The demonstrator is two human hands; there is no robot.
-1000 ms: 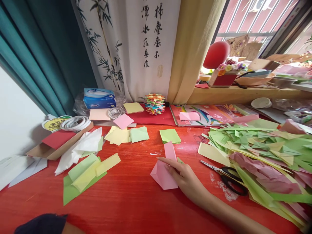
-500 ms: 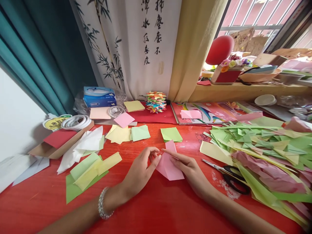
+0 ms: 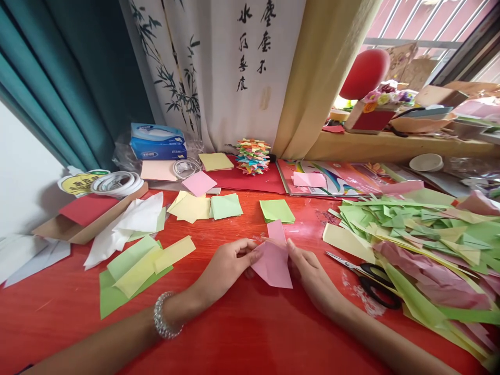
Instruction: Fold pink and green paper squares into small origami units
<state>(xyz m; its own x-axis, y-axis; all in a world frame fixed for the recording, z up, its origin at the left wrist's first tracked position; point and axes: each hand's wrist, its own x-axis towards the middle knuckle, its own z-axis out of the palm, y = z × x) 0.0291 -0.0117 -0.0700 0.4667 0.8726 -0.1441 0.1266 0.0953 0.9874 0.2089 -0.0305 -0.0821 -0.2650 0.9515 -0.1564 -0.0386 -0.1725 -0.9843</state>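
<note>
Between my two hands is a pink sheet of paper (image 3: 273, 264), creased and partly folded. My left hand (image 3: 230, 268), with a beaded bracelet (image 3: 162, 315) on its wrist, pinches the sheet's left edge between thumb and fingers. At the right edge, my right hand (image 3: 312, 276) grips the same sheet, thumb on top and most fingers hidden behind. Another pink paper piece (image 3: 276, 230) shows just beyond the sheet. Past it lies a stack of green paper squares (image 3: 277, 211).
Black-handled scissors (image 3: 371, 278) lie right of my hands, beside a heap of green paper scraps (image 3: 414, 229). Folded green and yellow papers (image 3: 136, 271) are at the left, near a cardboard tray (image 3: 58, 229). A colourful paper ornament (image 3: 253, 156) stands at the back.
My left hand has come in from the lower left and taken hold of the pink sheet. My right hand has shifted from lying over the sheet to gripping its right edge.
</note>
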